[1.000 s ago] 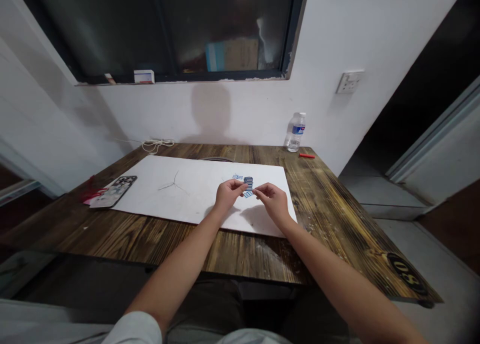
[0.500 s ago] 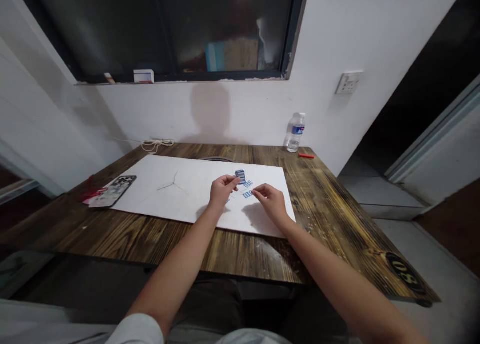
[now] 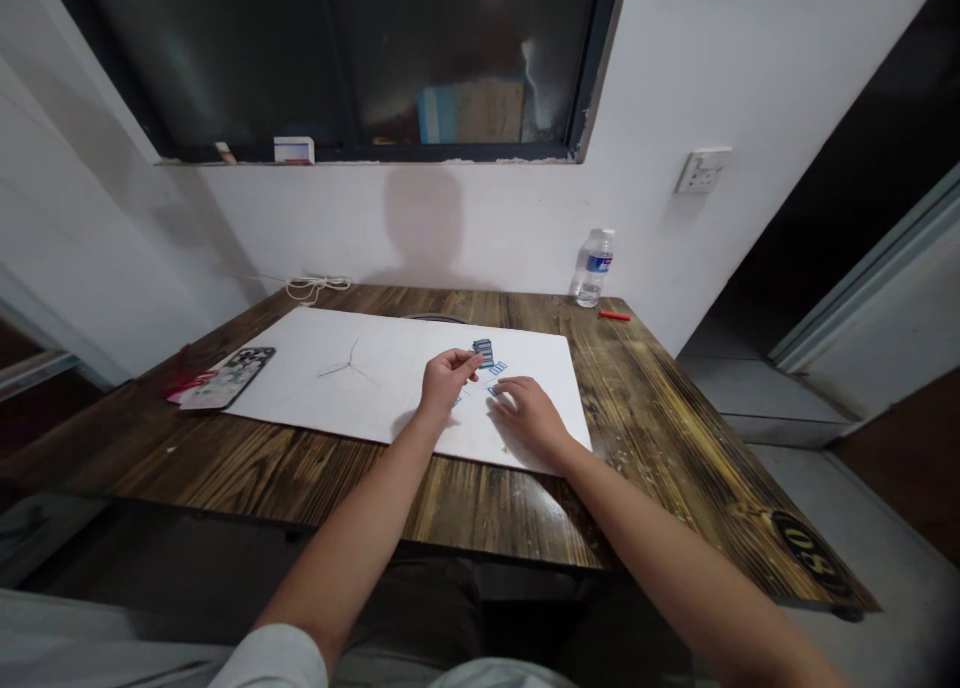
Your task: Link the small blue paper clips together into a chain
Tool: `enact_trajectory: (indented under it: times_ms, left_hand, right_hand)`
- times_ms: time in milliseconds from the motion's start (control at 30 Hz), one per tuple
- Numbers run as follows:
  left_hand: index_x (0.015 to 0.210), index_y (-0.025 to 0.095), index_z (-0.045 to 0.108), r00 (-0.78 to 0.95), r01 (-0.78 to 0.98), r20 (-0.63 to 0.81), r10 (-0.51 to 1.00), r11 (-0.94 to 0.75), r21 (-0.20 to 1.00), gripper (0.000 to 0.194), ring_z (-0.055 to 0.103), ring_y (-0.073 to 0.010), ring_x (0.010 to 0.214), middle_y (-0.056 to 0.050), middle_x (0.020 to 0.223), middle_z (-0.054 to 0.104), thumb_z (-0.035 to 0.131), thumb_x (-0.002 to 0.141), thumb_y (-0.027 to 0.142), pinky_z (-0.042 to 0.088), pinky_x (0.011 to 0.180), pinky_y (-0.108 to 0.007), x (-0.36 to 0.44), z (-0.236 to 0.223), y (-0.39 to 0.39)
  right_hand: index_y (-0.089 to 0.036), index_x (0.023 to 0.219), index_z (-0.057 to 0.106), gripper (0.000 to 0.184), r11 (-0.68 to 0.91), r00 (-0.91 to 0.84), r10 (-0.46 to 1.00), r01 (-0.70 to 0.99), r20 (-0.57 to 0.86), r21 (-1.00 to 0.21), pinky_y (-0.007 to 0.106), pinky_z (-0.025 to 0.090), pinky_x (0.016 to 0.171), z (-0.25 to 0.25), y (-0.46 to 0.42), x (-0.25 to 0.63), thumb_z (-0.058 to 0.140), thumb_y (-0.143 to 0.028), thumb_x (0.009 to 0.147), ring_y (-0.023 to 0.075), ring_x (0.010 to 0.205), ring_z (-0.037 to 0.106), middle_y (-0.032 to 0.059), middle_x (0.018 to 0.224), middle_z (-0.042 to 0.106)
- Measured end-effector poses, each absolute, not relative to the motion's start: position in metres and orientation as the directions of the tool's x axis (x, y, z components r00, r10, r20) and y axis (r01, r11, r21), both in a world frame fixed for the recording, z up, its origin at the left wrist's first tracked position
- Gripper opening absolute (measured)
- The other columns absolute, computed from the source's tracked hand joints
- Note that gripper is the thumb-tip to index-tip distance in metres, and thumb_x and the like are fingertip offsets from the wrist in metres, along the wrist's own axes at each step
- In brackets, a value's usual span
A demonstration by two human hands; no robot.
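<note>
My left hand [image 3: 448, 373] is closed in a pinch on a small bunch of blue-edged rectangular pieces [image 3: 484, 351], held above the right part of a white board [image 3: 405, 368]. My right hand [image 3: 534, 413] is low over the board, fingers apart, its fingertips at a small blue-edged piece that they partly cover. Just beyond those fingertips lie more blue-edged pieces [image 3: 498, 367]. Another such piece [image 3: 456, 401] shows partly beside my left wrist. Thin dark lines meeting at one point [image 3: 349, 365] mark the board's left half.
The board lies on a brown wooden table [image 3: 315, 478]. At its left end is a patterned phone-like slab [image 3: 238, 376] with red material [image 3: 184, 383] beside it. Along the back are a white cable [image 3: 315, 286], a water bottle [image 3: 596, 268] and a red pen-like stick [image 3: 615, 316].
My right hand has come down onto the board, and its fingers have gone from a pinch to spread over the piece there. My left hand keeps its hold in nearly the same place.
</note>
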State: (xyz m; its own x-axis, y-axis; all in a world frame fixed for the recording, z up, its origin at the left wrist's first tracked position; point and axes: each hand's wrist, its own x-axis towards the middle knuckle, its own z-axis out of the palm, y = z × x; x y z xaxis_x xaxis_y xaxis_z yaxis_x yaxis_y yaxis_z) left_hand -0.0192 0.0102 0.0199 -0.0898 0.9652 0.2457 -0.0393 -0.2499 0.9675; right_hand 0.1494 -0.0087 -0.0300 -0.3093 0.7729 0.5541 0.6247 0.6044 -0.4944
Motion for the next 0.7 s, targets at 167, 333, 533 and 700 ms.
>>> enact_trajectory:
  times_ms: [167, 333, 533, 700]
  left_hand:
    - [0.07, 0.017, 0.066, -0.089, -0.035, 0.249, 0.964, -0.253, 0.967, 0.033, 0.053, -0.0098, 0.051, 0.001, 0.058, 0.061, 0.077, 0.061, 0.046, 0.035, 0.051, -0.023, -0.0183, 0.0213, 0.0088]
    - [0.07, 0.016, 0.066, -0.091, -0.037, 0.242, 0.966, -0.246, 0.969, 0.033, 0.053, -0.0096, 0.051, 0.001, 0.06, 0.062, 0.078, 0.06, 0.045, 0.035, 0.05, -0.023, -0.0171, 0.022, 0.0076]
    - [0.07, 0.017, 0.067, -0.083, -0.028, 0.245, 0.966, -0.248, 0.968, 0.03, 0.053, -0.0099, 0.051, 0.001, 0.057, 0.061, 0.077, 0.061, 0.043, 0.034, 0.051, -0.023, -0.0167, 0.0208, 0.0078]
    - [0.07, 0.016, 0.067, -0.082, -0.034, 0.241, 0.967, -0.244, 0.969, 0.029, 0.052, -0.0098, 0.05, 0.001, 0.056, 0.061, 0.078, 0.06, 0.042, 0.034, 0.051, -0.023, -0.0161, 0.0205, 0.0083]
  right_hand:
    - [-0.018, 0.111, 0.064, 0.031, 0.592, -0.363, 0.777, 0.699, 0.515, -0.4, 0.044, 0.037, 0.104, -0.0306, -0.0085, 0.1478, 0.063, -0.025, 0.081, 0.0272, 0.118, 0.052, 0.0129, 0.123, 0.062]
    - [-0.015, 0.118, 0.06, 0.036, 0.596, -0.411, 0.782, 0.714, 0.468, -0.367, 0.044, 0.028, 0.111, -0.0336, -0.0086, 0.1468, 0.061, -0.026, 0.084, 0.0252, 0.125, 0.048, 0.0147, 0.126, 0.06]
    - [-0.02, 0.121, 0.059, 0.036, 0.554, -0.399, 0.817, 0.746, 0.417, -0.371, 0.046, 0.031, 0.106, -0.0375, -0.0084, 0.1473, 0.058, -0.032, 0.087, 0.0274, 0.127, 0.045, 0.0113, 0.132, 0.056]
    - [-0.02, 0.117, 0.062, 0.033, 0.565, -0.415, 0.808, 0.746, 0.419, -0.351, 0.042, 0.035, 0.101, -0.0329, -0.0091, 0.1478, 0.059, -0.031, 0.087, 0.0271, 0.119, 0.05, 0.0112, 0.126, 0.06]
